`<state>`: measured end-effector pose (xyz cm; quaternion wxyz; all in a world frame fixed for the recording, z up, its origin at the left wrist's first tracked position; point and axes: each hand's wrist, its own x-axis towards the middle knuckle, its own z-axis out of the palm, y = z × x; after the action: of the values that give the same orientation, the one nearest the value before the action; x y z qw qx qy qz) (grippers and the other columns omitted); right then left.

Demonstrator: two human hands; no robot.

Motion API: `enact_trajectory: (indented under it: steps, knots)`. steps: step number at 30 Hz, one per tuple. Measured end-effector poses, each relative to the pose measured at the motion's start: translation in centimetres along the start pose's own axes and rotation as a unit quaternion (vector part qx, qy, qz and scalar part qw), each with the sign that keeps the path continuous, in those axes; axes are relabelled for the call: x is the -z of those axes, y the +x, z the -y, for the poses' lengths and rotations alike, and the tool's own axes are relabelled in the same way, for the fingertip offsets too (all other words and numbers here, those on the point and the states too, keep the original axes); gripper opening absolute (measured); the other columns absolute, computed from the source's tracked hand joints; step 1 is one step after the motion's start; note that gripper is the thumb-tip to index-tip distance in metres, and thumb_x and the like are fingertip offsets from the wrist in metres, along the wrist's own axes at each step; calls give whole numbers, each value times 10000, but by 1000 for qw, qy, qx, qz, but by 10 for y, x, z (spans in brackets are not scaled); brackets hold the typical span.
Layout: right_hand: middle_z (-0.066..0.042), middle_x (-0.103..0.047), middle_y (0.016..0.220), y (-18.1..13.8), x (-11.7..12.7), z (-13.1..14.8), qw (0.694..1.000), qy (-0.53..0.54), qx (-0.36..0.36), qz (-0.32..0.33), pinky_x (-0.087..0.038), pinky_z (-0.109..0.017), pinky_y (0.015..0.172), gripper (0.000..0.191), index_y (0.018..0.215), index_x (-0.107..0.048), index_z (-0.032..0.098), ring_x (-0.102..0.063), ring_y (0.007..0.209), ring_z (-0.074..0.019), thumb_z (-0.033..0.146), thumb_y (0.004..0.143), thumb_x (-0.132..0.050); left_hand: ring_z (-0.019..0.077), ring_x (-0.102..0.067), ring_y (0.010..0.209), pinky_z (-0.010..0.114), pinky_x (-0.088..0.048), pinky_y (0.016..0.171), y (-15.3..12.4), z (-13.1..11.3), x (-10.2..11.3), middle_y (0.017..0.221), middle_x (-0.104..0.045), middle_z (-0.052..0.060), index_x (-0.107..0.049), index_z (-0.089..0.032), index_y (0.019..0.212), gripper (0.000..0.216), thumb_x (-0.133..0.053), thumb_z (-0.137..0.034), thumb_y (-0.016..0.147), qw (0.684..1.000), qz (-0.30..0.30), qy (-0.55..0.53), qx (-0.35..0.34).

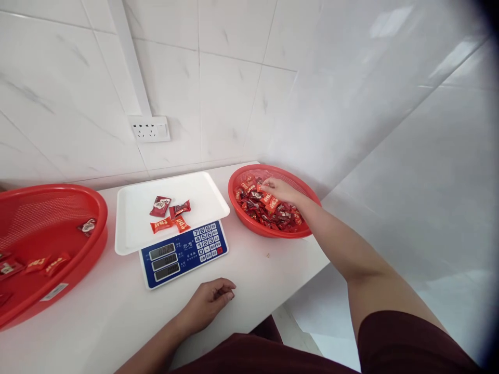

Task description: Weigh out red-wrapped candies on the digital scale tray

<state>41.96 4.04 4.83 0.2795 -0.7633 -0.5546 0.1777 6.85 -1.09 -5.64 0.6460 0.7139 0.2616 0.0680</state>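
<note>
My right hand [279, 190] reaches into the right red basket [244, 221], its fingers pinched at a small wrapped candy near the fingertips. Beneath it lies a heap of wrapped candies [275, 215] in red, orange-red and dark red wrappers. My left hand [210, 302] rests on the table in front of the scale, fingers loosely curled and holding nothing. A digital scale [185, 254] with a blue keypad panel carries a white tray [132, 218]. On the tray are several candies, among them a dark red square packet [160, 206] and an orange-red one [161, 224].
At the left stands a larger red basket [74, 202] with several wrapped candies inside. A white tiled wall with a power socket [149, 129] rises behind the white table [105, 311]. Another wall closes off the right side. A tiny crumb lies below the right basket.
</note>
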Motion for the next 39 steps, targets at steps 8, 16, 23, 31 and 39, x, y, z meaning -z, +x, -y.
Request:
enact_trajectory:
  steps: [8, 16, 23, 31, 39]
  knots:
    - [-22, -650, 889, -5, 3, 14, 998, 45, -48, -2, -411, -229, 626, 258, 863, -600, 190, -571, 774, -145, 428, 765, -580, 174, -573, 826, 278, -445, 753, 2, 1, 0, 854, -631, 38, -605, -175, 985, 261, -512, -355, 821, 1000, 2, -5, -10]
    - [-19, -676, 818, -6, -24, 95, 984, 168, 45, 31, -456, -240, 629, 195, 836, -594, 196, -609, 720, -138, 378, 766, -602, 157, -593, 770, 264, -457, 711, 0, 6, -4, 852, -663, 39, -638, -171, 977, 261, -563, -334, 787, 1000, -13, -13, -10]
    - [-10, -642, 704, 10, -93, 179, 961, 150, 152, 179, -398, -203, 406, 207, 848, -594, 177, -492, 406, -62, 361, 759, -630, 162, -609, 816, 272, -473, 752, -3, 10, -4, 866, -673, 52, -645, -164, 994, 262, -564, -313, 794, 999, -17, -35, -22]
    - [-41, -663, 784, 27, -110, 188, 967, 132, 144, 164, -367, -190, 422, 192, 940, -643, 155, -492, 444, -51, 246, 782, -582, 161, -611, 825, 280, -477, 775, -2, 11, -5, 881, -674, 59, -645, -155, 992, 255, -566, -294, 794, 998, -12, -52, -21]
    - [-79, -610, 1140, 25, -99, 181, 955, 171, 124, 210, -417, -180, 444, 391, 1169, -523, 235, -589, 589, -85, 189, 785, -579, 161, -610, 810, 278, -477, 759, -2, 7, -3, 863, -678, 49, -648, -164, 980, 246, -569, -302, 793, 999, -11, -41, -16]
